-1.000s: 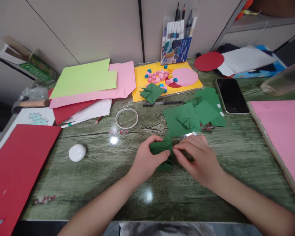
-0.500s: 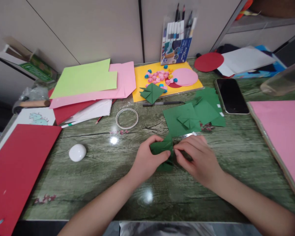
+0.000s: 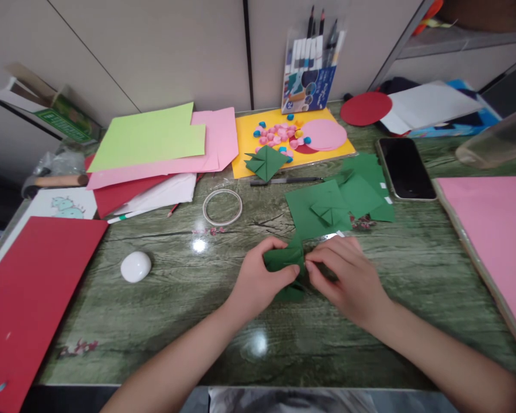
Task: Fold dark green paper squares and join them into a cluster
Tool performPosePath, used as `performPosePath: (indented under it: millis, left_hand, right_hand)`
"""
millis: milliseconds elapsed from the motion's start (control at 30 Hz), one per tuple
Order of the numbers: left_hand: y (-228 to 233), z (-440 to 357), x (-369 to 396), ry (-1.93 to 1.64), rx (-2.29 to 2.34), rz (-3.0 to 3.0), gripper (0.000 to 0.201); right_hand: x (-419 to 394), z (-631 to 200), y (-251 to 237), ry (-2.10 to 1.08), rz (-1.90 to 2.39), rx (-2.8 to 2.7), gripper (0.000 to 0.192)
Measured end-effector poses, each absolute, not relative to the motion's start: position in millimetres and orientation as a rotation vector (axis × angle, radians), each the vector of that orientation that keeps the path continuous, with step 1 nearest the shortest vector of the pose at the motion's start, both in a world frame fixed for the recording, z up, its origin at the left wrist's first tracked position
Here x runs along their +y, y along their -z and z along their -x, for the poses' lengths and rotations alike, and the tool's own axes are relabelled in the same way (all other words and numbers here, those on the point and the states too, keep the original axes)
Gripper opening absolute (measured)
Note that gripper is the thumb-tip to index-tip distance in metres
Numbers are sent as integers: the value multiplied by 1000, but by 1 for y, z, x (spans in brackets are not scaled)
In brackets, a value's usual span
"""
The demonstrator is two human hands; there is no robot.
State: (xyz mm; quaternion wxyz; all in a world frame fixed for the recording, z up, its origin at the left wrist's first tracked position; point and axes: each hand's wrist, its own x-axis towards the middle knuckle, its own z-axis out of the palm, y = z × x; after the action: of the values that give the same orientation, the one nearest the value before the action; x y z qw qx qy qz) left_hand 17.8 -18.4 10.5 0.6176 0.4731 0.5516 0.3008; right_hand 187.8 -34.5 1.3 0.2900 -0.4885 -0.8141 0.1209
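A folded piece of green paper [image 3: 284,259] is gripped between the thumb and fingers of my left hand [image 3: 260,278]. My right hand [image 3: 348,278] is pinched at the paper's right edge; whatever sits between its fingertips is too small to make out. Just beyond the hands lie green paper sheets [image 3: 298,212], with a small folded green piece [image 3: 330,211] on top. Farther back, another folded green paper shape [image 3: 265,163] rests at the front of the yellow sheet [image 3: 241,166].
A roll of narrow tape [image 3: 222,222] and a white egg-shaped object [image 3: 136,267] lie to the left. A phone [image 3: 406,169] is at back right, near a pink sheet [image 3: 494,229]. Red card [image 3: 30,298] covers the left edge. A marker pack [image 3: 309,86] leans against the wall.
Almost nothing differs. Both hands keep the same place at the folded green paper, with only a very slight shift to the right.
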Motion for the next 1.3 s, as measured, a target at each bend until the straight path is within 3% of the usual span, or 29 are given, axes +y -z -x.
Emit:
performPosePath:
  millis: [1300]
  left_hand:
    - [-11, -18, -17, -675, 1295, -1150, 18]
  right_hand:
    - [-33, -187, 2, -236, 1243, -2176, 6]
